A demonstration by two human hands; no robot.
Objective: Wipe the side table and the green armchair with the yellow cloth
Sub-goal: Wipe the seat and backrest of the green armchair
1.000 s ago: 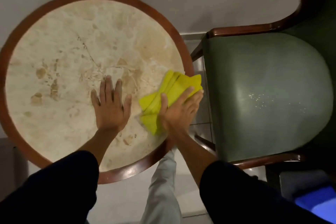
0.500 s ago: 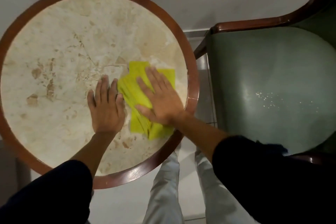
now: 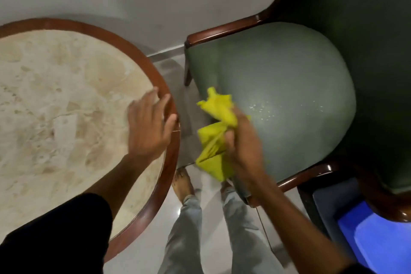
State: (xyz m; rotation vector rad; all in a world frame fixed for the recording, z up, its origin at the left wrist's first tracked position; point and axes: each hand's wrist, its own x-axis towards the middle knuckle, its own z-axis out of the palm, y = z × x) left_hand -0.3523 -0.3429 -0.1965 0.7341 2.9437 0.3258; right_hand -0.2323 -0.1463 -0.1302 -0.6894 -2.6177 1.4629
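Round marble side table (image 3: 55, 107) bears only a left hand (image 3: 149, 127).

One head-worn camera looks steeply down (close overhead) at side table (image 3: 66, 100) and green armchair (image 3: 289, 87).

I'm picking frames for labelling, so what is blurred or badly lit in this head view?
Head view: both the left hand and the right hand are motion-smeared, and the yellow cloth is soft-edged; the table marble looks smeared too; the armchair back falls into dark shadow; wide-angle bending curves the edges.
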